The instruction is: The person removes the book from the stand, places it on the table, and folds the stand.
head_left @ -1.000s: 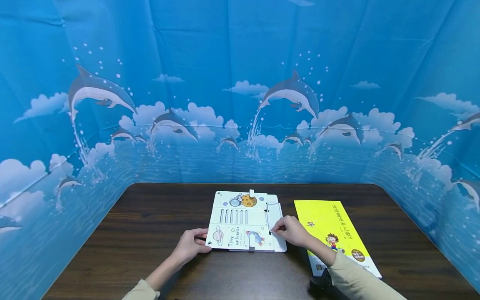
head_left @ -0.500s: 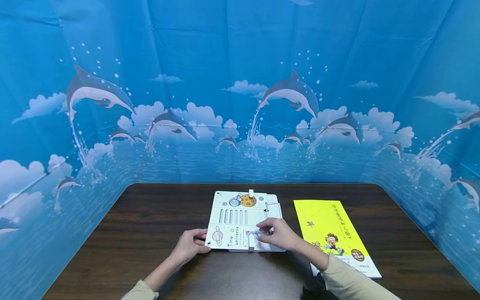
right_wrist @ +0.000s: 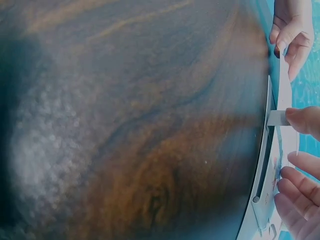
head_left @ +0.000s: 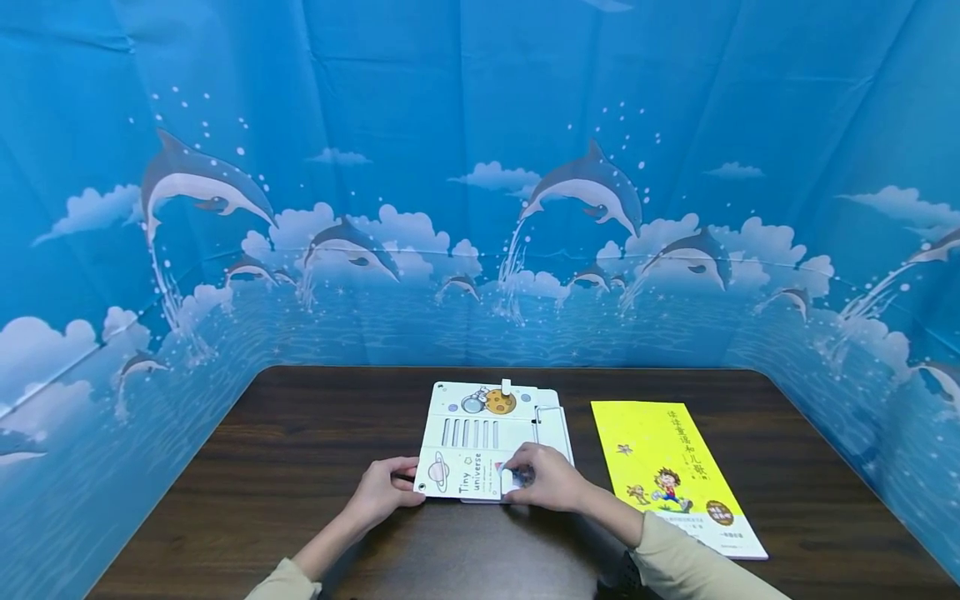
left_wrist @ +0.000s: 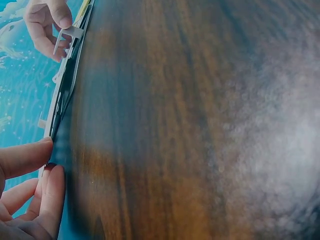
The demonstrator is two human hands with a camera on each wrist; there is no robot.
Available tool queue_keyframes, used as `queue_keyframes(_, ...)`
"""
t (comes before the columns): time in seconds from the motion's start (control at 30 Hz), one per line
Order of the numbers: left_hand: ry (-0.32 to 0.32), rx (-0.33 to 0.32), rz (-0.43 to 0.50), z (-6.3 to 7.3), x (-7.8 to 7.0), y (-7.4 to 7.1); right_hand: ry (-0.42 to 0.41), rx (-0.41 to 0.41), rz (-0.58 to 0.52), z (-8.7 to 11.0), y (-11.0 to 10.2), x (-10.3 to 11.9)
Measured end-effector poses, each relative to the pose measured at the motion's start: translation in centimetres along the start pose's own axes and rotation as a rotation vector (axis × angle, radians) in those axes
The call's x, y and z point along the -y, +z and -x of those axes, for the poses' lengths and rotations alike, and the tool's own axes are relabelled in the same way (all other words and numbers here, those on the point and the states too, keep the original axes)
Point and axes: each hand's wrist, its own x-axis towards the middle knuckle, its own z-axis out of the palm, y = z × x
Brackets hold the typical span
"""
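A white book stand [head_left: 468,433] printed with an astronaut, planets and "Tiny universe" lies folded on the table. My left hand [head_left: 379,486] pinches its near left corner, thumb on one face and fingers on the other, as the left wrist view [left_wrist: 30,185] shows. At the stand's near edge is a white page clip [right_wrist: 277,118]. My right hand [head_left: 550,477] holds this clip between thumb and fingers; the thumb presses its outer end in the right wrist view. The right hand covers the stand's near right part. A second page clip [head_left: 506,387] sits at the far edge.
To the right of the stand lies a yellow book [head_left: 660,467] with a cartoon child on its cover. Both rest on a dark wooden table [head_left: 315,425]. Behind it hangs a blue dolphin-print curtain [head_left: 420,167].
My right hand has let go of the wire support at the stand's right side and moved left and nearer, onto the near page clip. The left hand stays at the corner.
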Motion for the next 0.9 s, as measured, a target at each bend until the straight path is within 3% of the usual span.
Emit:
queue_keyframes(0.47, -0.018, -0.016, -0.005, 0.0, 0.0, -0.1, -0.034, 0.033, 0.019, -0.5, -0.3, 0.2)
queue_keyframes(0.73, 0.012, 0.016, 0.000, 0.1, -0.1, -0.1, 0.062, 0.102, -0.079, -2.0, -1.7, -0.7)
queue_keyframes(0.9, 0.050, 0.030, 0.011, 0.1, 0.2, -0.1, 0.080, 0.056, -0.076, -3.8, -2.2, -1.9)
